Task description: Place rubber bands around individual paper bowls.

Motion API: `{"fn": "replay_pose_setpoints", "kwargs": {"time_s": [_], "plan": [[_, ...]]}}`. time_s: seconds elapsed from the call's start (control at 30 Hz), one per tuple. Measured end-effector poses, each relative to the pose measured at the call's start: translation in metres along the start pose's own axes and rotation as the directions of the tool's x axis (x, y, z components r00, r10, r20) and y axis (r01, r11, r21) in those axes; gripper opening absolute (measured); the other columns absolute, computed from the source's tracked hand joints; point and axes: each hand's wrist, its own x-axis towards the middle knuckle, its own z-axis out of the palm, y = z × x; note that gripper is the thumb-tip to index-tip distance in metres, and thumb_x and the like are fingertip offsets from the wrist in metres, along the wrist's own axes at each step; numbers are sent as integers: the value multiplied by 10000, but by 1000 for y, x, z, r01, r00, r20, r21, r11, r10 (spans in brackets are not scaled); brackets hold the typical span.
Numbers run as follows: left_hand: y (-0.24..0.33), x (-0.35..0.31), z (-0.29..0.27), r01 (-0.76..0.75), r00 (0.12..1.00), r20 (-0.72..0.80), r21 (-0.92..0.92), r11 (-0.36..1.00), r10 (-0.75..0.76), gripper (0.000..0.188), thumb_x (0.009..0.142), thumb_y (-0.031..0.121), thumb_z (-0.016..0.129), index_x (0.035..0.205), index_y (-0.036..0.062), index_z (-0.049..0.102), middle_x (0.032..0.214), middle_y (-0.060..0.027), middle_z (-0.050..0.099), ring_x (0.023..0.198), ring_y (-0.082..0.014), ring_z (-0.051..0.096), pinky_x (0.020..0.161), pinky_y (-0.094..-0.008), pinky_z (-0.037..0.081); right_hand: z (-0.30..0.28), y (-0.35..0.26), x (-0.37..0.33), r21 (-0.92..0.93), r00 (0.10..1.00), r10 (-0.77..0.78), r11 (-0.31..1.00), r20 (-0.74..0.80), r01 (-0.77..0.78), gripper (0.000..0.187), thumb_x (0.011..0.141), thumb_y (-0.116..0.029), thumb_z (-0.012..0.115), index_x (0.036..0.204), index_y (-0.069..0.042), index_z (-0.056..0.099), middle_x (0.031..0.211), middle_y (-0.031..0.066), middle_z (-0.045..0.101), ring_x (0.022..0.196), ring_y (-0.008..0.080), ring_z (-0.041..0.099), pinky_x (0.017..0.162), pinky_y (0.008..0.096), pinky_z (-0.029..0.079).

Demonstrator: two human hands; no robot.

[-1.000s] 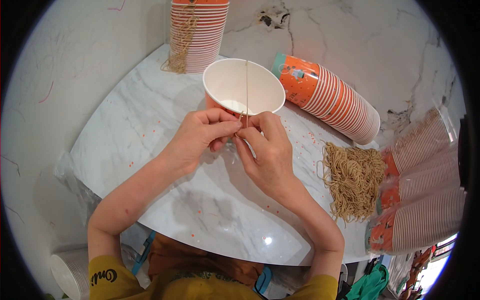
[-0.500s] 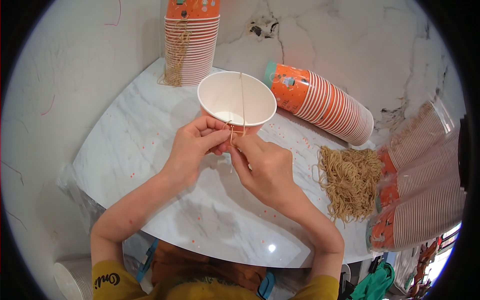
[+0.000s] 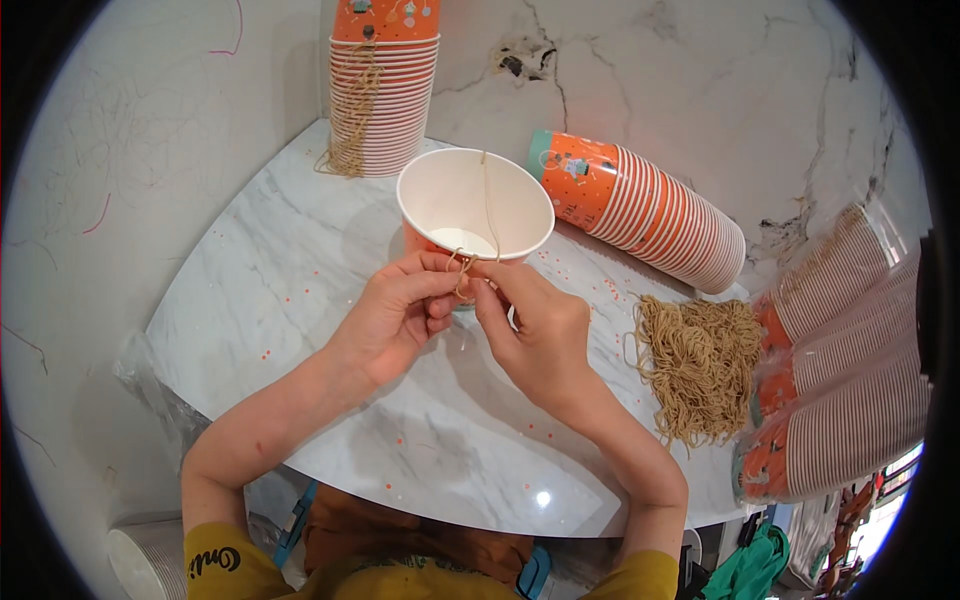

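A white-lined orange paper cup (image 3: 436,192) stands on the table, its wide mouth tilted toward me. A thin tan string (image 3: 489,200) runs from the far rim down inside the cup and over the near rim, where it forms small loops. My left hand (image 3: 390,308) pinches the string between thumb and finger just below the near rim. Close beside it, my right hand (image 3: 540,325) also pinches the string with thumb and forefinger. The fingertips partly hide the loops and the cup's lower front.
A tall stack of cups (image 3: 385,105) draped with tan strings stands at the back. Another cup stack (image 3: 640,210) lies at the back right. A heap of tan strings (image 3: 700,365) and plastic-wrapped cup stacks (image 3: 850,420) lie at the right. Orange specks dot the marbled table (image 3: 250,300).
The string inside the cup has gone from taut to slack and curved. The loops at the near rim look wider, and my fingers have shifted slightly around them.
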Motion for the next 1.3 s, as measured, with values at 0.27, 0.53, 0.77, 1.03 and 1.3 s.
{"fn": "replay_pose_setpoints", "kwargs": {"time_s": [0.27,0.53,0.77,1.03,1.3], "plan": [[-7,-1,-1,-37,999,24,84,996,35,56,964,83,682,1017,77,665,899,10,664,735,-45,549,672,-218,439,-4,-6,6,605,788,499,517,361,-605,169,959,-85,684,1046,51,730,752,39,710,657,54,596,590,237,477],[-9,-1,0,-127,991,-17,205,971,133,70,958,96,690,1015,80,652,877,19,681,734,-38,547,677,-215,430,5,-2,-2,576,750,540,495,382,-650,183,964,-96,689,1049,64,707,708,18,669,626,51,570,566,240,462],[-10,1,-2,-150,986,-36,249,957,164,77,950,94,690,1012,78,648,872,18,685,724,-48,545,678,-222,426,9,-9,-2,680,723,572,351,388,-643,186,989,-114,672,1086,41,706,757,9,681,642,47,558,576,225,447],[-10,-2,5,-184,978,-27,350,918,207,79,939,76,689,1005,58,650,873,11,671,729,-63,549,672,-230,434,7,-8,-1,708,613,626,134,482,-693,165,983,-119,681,1051,31,699,782,-1,683,654,33,545,578,213,414],[-10,-4,6,-204,974,-14,370,906,225,74,927,62,674,995,44,649,880,-9,676,736,-74,555,683,-242,441,22,-6,-15,719,783,568,432,251,-544,106,980,-89,670,999,2,618,761,14,687,638,50,581,567,231,451]]}}
